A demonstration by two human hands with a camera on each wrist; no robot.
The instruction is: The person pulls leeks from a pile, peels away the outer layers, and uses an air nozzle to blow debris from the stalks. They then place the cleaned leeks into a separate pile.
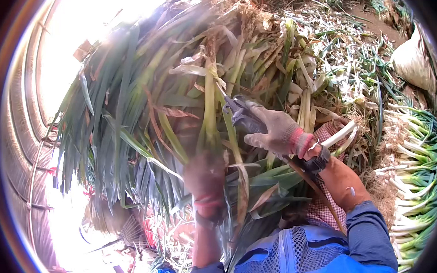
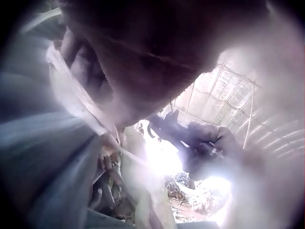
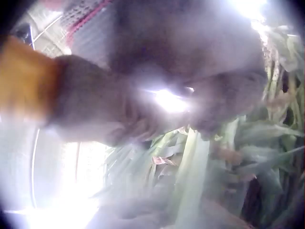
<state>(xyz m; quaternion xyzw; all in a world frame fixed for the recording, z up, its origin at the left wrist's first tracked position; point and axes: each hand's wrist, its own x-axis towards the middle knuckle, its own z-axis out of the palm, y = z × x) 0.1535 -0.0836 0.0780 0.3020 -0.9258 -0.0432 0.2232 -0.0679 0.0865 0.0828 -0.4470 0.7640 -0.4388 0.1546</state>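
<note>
Head, left hand: the gloved left hand [image 1: 206, 182] is wrapped round a leek stalk [image 1: 209, 112] low down, fingers curled on it, the stalk rising from the fist into the leaf mass
Head, right hand: the gloved right hand [image 1: 276, 133] grips the handle of a dark tool [image 1: 236, 110], fingers clamped on it, its tip against the stalk's leaves above the left fist
Head, bundle: the bundle [image 1: 147, 100] of long green leaves fans up and left, filling the middle of the view in front of the person's chest
Head, surroundings: trimmed leeks [image 1: 414, 177] lie in a row at right, white shafts pointing inward; a sack [image 1: 413, 59] sits at upper right; scraps [image 1: 346, 54] cover the ground beyond
Left wrist: blurred; pale leaf [image 2: 76, 100] runs close past the lens, and the right hand [image 2: 209, 148] shows opposite, closed on the tool [image 2: 167, 129] against glare. The left hand's own fingers cannot be told here
Right wrist: hazy; the glove [image 3: 143, 95] fills the top, green leaves [image 3: 200, 162] just below it. Finger state cannot be told here
Handling: the stalk looks firm at the shaft but the leaves are limp, dry-edged and likely to tear; the bundle seems bulky and top-heavy
Hold: best taken on the firm shaft, below the leaves
</note>
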